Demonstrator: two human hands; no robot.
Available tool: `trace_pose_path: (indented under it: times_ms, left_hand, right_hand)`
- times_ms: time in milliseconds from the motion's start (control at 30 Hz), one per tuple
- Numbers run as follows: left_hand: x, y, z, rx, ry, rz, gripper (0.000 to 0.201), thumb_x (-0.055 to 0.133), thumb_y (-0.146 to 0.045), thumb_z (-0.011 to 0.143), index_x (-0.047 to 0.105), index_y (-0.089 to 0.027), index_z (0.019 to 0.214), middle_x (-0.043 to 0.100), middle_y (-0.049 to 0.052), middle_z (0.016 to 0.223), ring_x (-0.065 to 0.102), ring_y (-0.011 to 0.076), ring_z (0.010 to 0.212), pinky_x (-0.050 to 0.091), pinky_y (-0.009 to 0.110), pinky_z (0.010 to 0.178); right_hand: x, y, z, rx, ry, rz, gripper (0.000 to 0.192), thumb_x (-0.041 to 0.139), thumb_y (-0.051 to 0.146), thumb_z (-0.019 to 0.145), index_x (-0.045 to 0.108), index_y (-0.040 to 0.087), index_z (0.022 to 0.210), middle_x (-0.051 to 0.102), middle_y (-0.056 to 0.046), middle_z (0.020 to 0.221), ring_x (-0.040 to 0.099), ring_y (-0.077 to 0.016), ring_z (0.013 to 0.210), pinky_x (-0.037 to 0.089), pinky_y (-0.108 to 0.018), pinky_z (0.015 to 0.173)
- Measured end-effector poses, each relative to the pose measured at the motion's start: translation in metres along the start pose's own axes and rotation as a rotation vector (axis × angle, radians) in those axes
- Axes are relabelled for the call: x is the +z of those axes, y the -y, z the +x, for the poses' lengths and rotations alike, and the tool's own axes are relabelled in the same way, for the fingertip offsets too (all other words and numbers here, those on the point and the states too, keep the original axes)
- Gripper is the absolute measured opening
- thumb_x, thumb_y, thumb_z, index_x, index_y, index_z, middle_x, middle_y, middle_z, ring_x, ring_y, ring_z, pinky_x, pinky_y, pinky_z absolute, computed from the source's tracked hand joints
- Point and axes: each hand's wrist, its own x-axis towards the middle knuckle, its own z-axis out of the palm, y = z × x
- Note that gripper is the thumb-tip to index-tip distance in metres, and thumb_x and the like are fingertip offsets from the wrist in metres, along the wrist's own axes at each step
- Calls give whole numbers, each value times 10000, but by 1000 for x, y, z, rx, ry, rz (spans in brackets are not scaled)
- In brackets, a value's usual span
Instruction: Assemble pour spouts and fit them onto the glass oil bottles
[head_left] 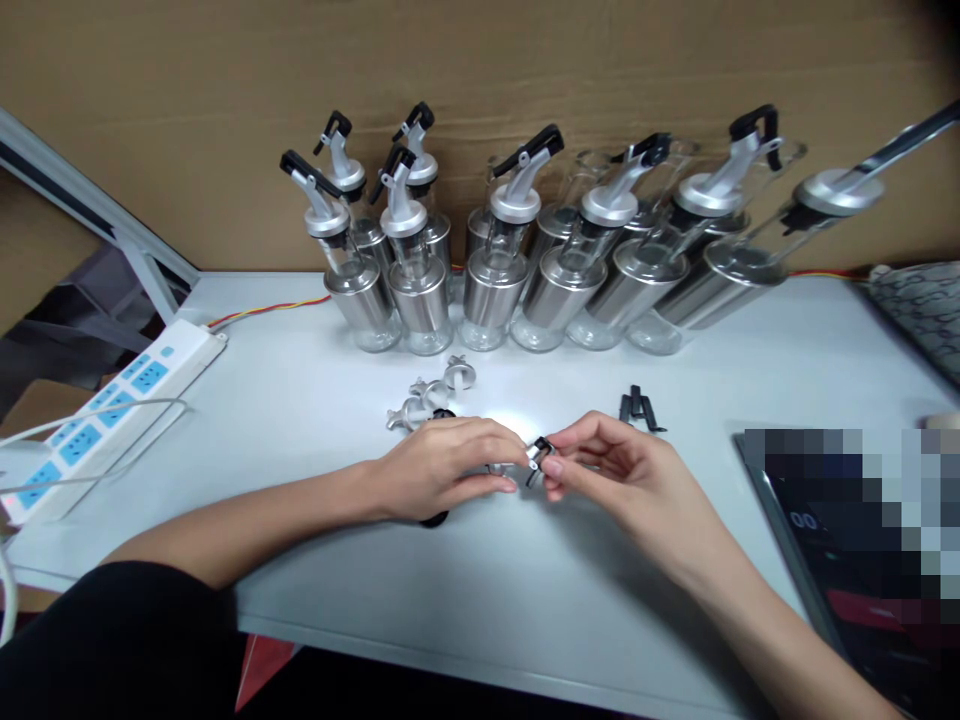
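Note:
Both my hands meet low over the middle of the white table. My left hand [450,462] is closed around a silver bottle pourer [499,468], most of which is hidden by the fingers. Between thumb and fingers, my right hand [630,465] pinches a small black lever [540,447] at the pourer's spout end. Whether the lever is fully seated on the spout I cannot tell. Several loose silver pourer tops [432,392] lie just beyond my left hand. A black round part [434,519] shows partly under the left wrist. Several loose black levers [637,408] lie beyond my right hand.
Several glass bottles with steel sleeves [493,290] stand along the back, many topped with pourers. A white power strip [112,410] with cables lies left. At the right are a dark-screened device [806,560], partly pixelated, and a patterned cloth-like item [919,310].

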Motion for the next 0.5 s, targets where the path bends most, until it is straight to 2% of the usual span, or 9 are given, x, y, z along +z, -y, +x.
trace_pose_path:
  times_ms: [233,500]
  left_hand:
    - [-6,-1,0,38,154,151,275,410,-132,948,645,-217,1060,605,78,1066,601,135,917,475,212,774]
    - [-10,-5,2,-29,293,198,251,439,-231,953,647,-260,1091,583,65,1073,560,115,803,437,185,682]
  right_hand:
    - [0,0,1,14,7,-13,321,785,406,623,555,183,645,614,27,539,604,-110,511,511,-236,539]
    - [0,3,0,25,5,-43,321,764,438,647,559,193,619,633,4,511,598,-126,497,513,-265,553]
